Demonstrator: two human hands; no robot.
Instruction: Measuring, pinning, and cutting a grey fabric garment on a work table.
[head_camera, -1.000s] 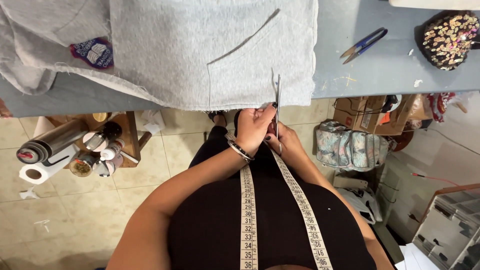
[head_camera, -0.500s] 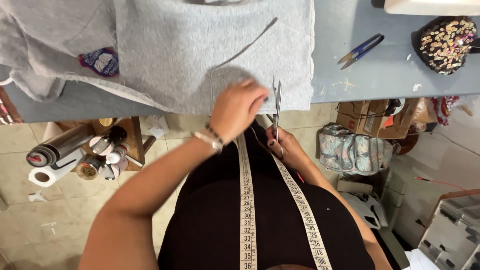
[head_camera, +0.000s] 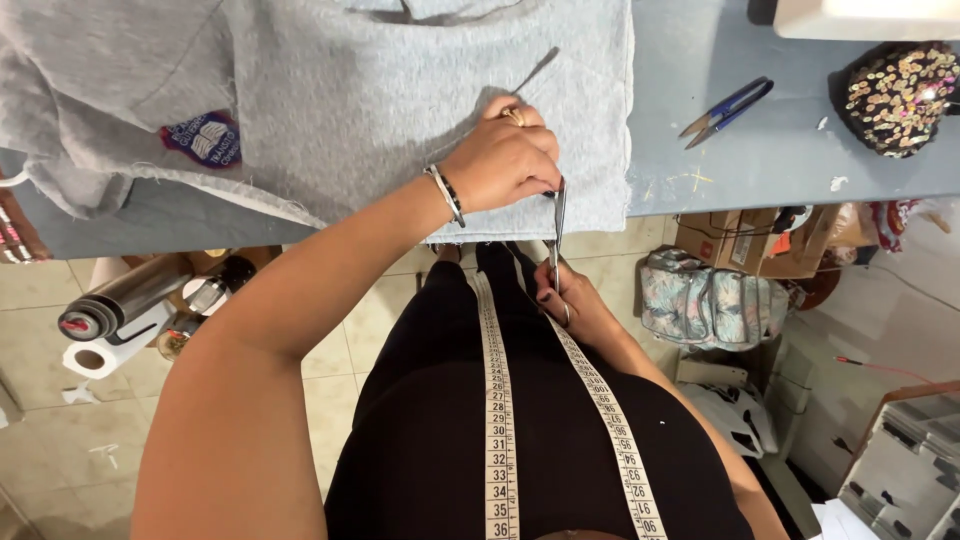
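Note:
A grey sweatshirt with a dark round badge lies spread on a blue-grey table, its hem hanging over the near edge. My left hand presses flat on the cloth near the hem, a bracelet on the wrist. My right hand sits below the table edge and grips a pair of scissors whose blades point up into the hem beside my left fingers. A white tape measure hangs down my dark top.
Blue-handled thread snips lie on the table to the right, next to a sequined dark object. Under the table stand a patterned bag, cardboard boxes, and rolls and bottles at the left.
My left hand has gone from beside my right hand below the edge up onto the sweatshirt. The scissors now reach into the hem.

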